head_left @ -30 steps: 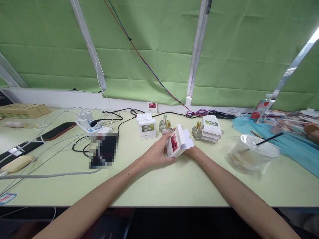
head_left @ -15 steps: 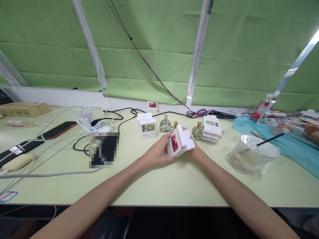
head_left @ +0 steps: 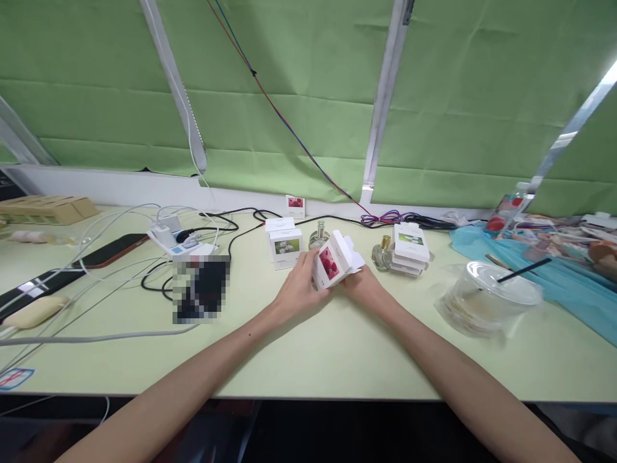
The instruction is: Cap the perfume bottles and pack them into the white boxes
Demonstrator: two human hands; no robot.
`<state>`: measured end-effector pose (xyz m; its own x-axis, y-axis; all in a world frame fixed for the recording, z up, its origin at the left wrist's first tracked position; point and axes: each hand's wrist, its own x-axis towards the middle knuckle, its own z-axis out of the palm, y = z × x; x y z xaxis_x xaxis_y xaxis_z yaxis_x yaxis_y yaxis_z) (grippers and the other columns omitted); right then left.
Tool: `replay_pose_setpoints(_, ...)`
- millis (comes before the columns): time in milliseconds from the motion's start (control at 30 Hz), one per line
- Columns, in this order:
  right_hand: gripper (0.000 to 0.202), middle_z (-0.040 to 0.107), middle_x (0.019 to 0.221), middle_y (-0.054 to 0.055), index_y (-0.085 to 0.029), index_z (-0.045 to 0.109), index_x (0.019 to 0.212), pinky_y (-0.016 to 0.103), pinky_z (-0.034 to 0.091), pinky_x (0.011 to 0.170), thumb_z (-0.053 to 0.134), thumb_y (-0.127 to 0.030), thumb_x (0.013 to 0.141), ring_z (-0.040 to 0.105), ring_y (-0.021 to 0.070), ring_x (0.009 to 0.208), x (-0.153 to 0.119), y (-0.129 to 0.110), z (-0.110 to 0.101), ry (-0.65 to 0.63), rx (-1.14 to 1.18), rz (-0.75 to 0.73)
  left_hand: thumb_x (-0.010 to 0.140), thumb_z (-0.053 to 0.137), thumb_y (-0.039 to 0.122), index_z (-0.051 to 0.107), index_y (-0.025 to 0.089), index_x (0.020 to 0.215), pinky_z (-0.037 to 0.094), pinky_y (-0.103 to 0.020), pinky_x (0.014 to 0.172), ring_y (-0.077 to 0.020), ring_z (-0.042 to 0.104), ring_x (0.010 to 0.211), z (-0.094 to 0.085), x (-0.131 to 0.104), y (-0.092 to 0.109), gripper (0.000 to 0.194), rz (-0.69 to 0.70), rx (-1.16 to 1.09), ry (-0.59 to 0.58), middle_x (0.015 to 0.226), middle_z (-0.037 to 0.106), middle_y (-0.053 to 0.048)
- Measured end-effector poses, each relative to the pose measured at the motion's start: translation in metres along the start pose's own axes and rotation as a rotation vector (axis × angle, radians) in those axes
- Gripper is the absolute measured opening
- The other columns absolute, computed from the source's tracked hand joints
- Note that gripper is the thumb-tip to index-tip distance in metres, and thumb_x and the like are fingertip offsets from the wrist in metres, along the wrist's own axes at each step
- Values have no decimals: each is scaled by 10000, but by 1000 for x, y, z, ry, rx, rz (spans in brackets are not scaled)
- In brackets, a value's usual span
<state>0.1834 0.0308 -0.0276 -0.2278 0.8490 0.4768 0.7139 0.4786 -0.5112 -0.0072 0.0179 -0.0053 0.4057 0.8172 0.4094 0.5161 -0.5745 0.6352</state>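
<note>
My left hand (head_left: 299, 283) is closed around a small white carton (head_left: 332, 260) printed with red flowers. The carton is tilted, its loose flaps (head_left: 355, 258) sticking out to the right. At that flap end is my right hand (head_left: 364, 283), touching or very near the carton; its fingers are mostly hidden by it. Just behind stands a clear glass perfume bottle (head_left: 319, 233) without a cap, partly covered. A gold-topped perfume bottle (head_left: 382, 255) stands to the right. Flattened white cartons (head_left: 409, 247) are stacked beside it.
White cartons with a green picture (head_left: 288, 247) stand left of my hands; another red-flower carton (head_left: 295, 206) is against the wall. Cables and a power strip (head_left: 178, 244) spread at left. A lidded plastic cup (head_left: 491, 296) with a black straw and blue plastic sheeting (head_left: 525, 263) lie right.
The carton has shifted slightly left and up and turned, with both hands moving along. It now hides the gold-topped bottle that showed behind it.
</note>
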Motion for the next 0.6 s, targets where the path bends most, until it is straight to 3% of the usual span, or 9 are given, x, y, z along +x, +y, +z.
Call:
replay_pose_setpoints(167,405,692,1182,166,-162,674,1198,460,546,865,562,-177,808,639,364,1044,-3,-13,-12,-2,-197,101,744,755,303,371,265,1455,521,-462,966,-324,547,1248,0,2,-4,809,19,0,23,1398,508,-122)
replay_pose_setpoints(300,515,676,1106,133,-200,578,1307,402,539,758,557,-181,793,654,329,941,1,-15,-17,117,-224,121,755,751,305,367,289,1457,520,-479,977,-328,526,1276,1,2,-5,800,16,-20,44,1399,512,-105)
replay_pose_setpoints(400,702,634,1125,145,-191,396,1476,421,533,788,536,-154,790,631,343,992,3,-12,-21,204,-231,127,758,758,316,349,287,1462,518,-494,991,-333,521,1283,2,3,-6,815,-11,-19,48,1412,506,-115)
replay_pose_setpoints(500,681,560,1174,172,-154,375,1489,477,518,910,507,-154,821,590,347,1079,4,-5,-22,296,-242,118,781,762,348,322,263,1457,506,-494,1013,-348,515,1296,3,4,-7,811,-21,-56,84,1431,484,-129)
replay_pose_setpoints(600,701,521,1239,178,-166,344,1517,534,462,1036,519,-192,839,540,349,1190,6,5,-17,331,-165,45,799,763,382,276,309,1440,519,-496,979,-329,537,1285,3,6,-8,808,-73,-139,138,1471,437,-128)
